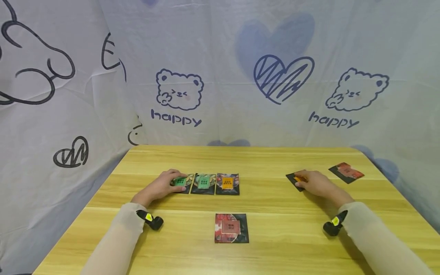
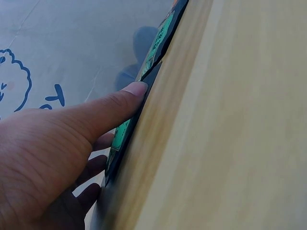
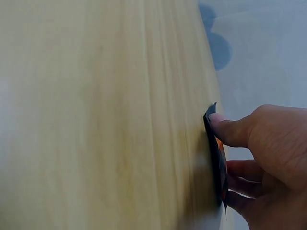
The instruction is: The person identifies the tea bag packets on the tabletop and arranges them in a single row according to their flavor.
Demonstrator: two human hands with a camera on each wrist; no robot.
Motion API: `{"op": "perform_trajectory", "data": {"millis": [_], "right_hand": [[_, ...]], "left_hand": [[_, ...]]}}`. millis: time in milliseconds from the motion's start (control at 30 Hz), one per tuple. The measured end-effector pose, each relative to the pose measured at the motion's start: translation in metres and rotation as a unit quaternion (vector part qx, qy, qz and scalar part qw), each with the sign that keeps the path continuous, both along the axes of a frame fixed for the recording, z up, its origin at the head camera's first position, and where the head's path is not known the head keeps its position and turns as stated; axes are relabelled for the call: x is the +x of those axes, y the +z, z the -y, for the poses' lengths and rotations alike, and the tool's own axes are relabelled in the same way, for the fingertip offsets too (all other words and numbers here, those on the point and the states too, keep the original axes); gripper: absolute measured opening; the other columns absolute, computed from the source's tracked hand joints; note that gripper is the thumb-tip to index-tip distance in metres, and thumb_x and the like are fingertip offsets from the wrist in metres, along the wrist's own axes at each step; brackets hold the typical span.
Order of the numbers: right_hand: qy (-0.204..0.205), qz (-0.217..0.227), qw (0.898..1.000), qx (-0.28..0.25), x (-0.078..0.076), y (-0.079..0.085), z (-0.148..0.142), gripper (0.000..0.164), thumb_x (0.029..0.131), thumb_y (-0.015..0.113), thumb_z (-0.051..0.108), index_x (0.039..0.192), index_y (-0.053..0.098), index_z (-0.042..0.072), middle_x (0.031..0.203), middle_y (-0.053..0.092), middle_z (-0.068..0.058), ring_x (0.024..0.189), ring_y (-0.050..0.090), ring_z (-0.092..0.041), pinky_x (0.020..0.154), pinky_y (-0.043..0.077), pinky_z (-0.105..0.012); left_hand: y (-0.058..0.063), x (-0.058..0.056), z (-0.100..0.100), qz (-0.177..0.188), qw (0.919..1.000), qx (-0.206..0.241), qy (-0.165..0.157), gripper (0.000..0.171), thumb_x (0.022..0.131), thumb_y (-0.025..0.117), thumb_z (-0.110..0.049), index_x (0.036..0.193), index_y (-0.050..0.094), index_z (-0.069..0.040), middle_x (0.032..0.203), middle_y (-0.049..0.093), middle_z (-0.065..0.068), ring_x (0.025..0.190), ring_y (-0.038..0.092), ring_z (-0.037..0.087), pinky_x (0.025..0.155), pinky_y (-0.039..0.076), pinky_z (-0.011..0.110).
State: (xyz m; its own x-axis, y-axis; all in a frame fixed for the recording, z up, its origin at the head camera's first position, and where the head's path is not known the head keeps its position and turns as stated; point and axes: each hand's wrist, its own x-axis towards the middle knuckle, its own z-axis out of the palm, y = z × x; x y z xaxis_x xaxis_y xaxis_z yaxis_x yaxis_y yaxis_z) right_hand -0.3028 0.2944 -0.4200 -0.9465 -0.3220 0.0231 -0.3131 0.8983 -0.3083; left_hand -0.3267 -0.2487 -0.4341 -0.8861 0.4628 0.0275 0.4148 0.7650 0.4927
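Observation:
My left hand [image 1: 164, 186] holds a green-labelled black sachet [image 1: 181, 182] by its edges, at the left end of a row. Its thumb lies along the near edge in the left wrist view, the other fingers at the far side. Beside it lie a second green-labelled sachet [image 1: 203, 183] and an orange-labelled sachet [image 1: 227, 183]. Farther right, my right hand [image 1: 314, 183] pinches another orange-labelled sachet [image 1: 292, 179] between thumb and fingers. In the right wrist view that sachet [image 3: 217, 158] is edge-on, close over the table, its label mostly covered.
A red-labelled sachet [image 1: 231, 228] lies flat at the front middle of the wooden table [image 1: 275, 244]. At the back right, beyond my right hand, are red-labelled sachet pieces or overlapping sachets [image 1: 346, 172]. A white cloth [image 1: 223, 46] with drawings hangs behind the table.

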Motion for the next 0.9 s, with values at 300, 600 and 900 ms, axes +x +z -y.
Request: {"op": "perform_trajectory", "data": {"millis": [300, 600, 900], "right_hand": [[0.037, 0.004, 0.998, -0.053, -0.002, -0.004, 0.013, 0.043, 0.096, 0.065, 0.024, 0.129, 0.059, -0.004, 0.129, 0.056, -0.028, 0.121, 0.049, -0.048, 0.100, 0.038, -0.060], [0.071, -0.008, 0.995, -0.074, -0.003, -0.009, 0.024, 0.040, 0.094, 0.068, 0.026, 0.125, 0.061, 0.000, 0.126, 0.055, -0.024, 0.117, 0.051, -0.043, 0.098, 0.040, -0.058], [0.115, 0.023, 0.990, -0.084, -0.006, -0.011, 0.034, 0.042, 0.095, 0.067, 0.030, 0.128, 0.060, 0.004, 0.133, 0.049, -0.021, 0.120, 0.049, -0.039, 0.099, 0.040, -0.056]], "left_hand": [[0.002, 0.001, -0.002, 0.006, 1.0000, 0.001, 0.004, 0.056, 0.092, 0.068, -0.039, 0.141, 0.055, -0.014, 0.145, 0.040, 0.020, 0.133, 0.034, 0.043, 0.105, 0.032, 0.060], [0.001, 0.001, -0.001, 0.005, 1.0000, 0.006, 0.002, 0.056, 0.092, 0.068, -0.039, 0.140, 0.055, -0.014, 0.145, 0.040, 0.020, 0.133, 0.034, 0.043, 0.106, 0.032, 0.060], [0.001, 0.002, -0.001, 0.006, 1.0000, 0.008, 0.001, 0.055, 0.092, 0.068, -0.038, 0.140, 0.055, -0.013, 0.145, 0.039, 0.021, 0.133, 0.034, 0.043, 0.106, 0.031, 0.060]]}}
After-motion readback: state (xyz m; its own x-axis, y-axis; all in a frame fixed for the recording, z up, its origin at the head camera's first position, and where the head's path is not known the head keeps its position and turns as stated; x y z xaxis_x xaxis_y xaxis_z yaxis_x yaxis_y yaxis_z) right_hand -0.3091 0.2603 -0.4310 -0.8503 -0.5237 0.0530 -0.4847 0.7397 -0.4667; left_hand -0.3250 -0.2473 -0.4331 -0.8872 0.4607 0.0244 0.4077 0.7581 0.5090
